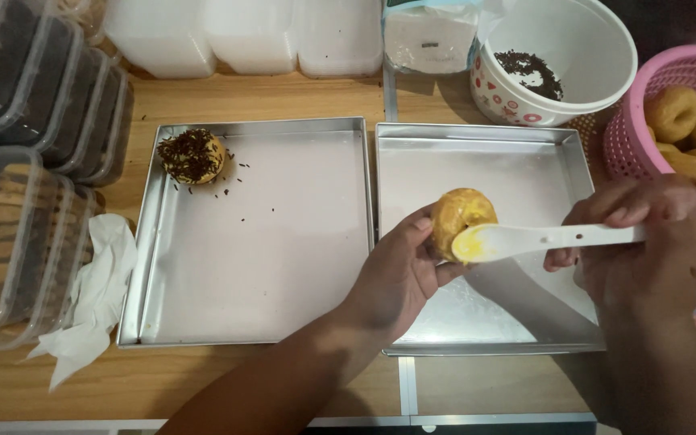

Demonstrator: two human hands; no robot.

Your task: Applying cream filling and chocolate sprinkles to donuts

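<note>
both hands are nearest the lens, reaching in from the bottom edge over the right-hand metal tray (557,173). left hand (396,278) is curled around a ring doughnut (461,219), fingers pinching its left side and holding it up above the tray floor. right hand (646,242) is closed around the handle of a white plastic spoon (549,237), whose bowl, loaded with yellow cream, touches the lower front of the doughnut. the doughnut's top already shows a yellow glaze.

just beside this tray, to the left, is a second square metal tray (267,266). in its far left corner sits a doughnut covered in chocolate sprinkles (192,156), with loose sprinkles scattered on the metal around it. both trays rest on a wooden tabletop (203,383).

at the far right is a pink plastic basket (646,105) holding several plain fried doughnuts (674,113). behind the right tray stands a white tub (582,72) with a small heap of chocolate sprinkles (529,71) inside, and next to it a white bag (428,36). translucent containers (243,36) line the back edge. along the left edge are stacked clear boxes (10,234) filled with baked goods, and a crumpled white tissue (94,294) lies between them and the left tray.
</note>
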